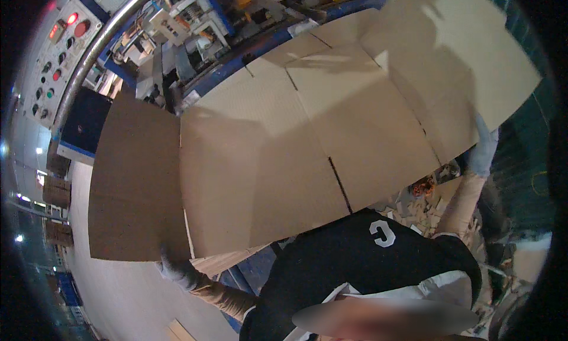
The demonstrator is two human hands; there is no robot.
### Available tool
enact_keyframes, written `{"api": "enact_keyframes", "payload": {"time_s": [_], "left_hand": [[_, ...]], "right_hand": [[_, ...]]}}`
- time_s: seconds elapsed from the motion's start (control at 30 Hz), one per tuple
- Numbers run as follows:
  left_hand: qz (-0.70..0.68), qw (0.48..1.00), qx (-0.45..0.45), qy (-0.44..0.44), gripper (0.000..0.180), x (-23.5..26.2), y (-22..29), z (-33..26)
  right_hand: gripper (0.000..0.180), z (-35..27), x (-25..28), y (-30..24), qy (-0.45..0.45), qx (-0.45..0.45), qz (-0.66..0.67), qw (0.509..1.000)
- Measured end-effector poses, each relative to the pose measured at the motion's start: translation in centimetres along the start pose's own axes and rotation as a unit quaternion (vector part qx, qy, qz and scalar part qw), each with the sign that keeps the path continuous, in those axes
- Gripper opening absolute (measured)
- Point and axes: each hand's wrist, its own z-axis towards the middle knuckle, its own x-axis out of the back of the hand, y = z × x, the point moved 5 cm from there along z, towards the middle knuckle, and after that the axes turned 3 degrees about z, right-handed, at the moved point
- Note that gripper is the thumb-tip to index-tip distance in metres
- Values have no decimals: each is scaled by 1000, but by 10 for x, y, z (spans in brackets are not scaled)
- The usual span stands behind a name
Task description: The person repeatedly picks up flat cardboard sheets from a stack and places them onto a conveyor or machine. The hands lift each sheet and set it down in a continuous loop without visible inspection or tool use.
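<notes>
A large brown cardboard sheet [236, 169], a flattened box blank with creases and dark slots, spans the middle of the view. Its left flap [136, 181] bends away at a crease and lies in shade. My left hand [180, 274], in a grey glove, grips the sheet's near edge at the lower left, by that crease. At the right, my right hand [485, 145], in a pale blue-grey glove, holds the near right edge. One finger or thumb lies on top; the other fingers are hidden beneath the board.
Beyond the sheet runs a machine with a blue rail [236, 73] and metal fittings. A control panel [56, 68] with buttons and a curved metal tube [89, 63] stand at the left. Cardboard scraps [414, 214] are heaped below, right. Stacked board [57, 191] stands far left.
</notes>
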Motion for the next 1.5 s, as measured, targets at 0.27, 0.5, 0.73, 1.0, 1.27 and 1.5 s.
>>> {"api": "enact_keyframes", "payload": {"time_s": [0.27,0.5,0.73,1.0,1.27,1.5], "left_hand": [[371,840,-254,-303,52,-114,3,-81],[547,620,-309,-469,48,-170,-34,-101],[521,630,-344,-462,57,-178,-55,-61],[468,691,-405,-373,60,-232,-94,24],[695,604,-338,-198,69,-310,-135,107],[581,788,-197,56,61,-97,-78,49]], "right_hand": [[44,-113,-149,-16,-618,341,-244,665],[61,-114,-177,21,-642,409,-218,611],[81,-57,-221,63,-602,400,-259,641],[79,3,-310,94,-541,401,-220,705],[53,20,-392,100,-431,371,-360,739],[53,54,-175,119,-225,-53,-214,949]]}}
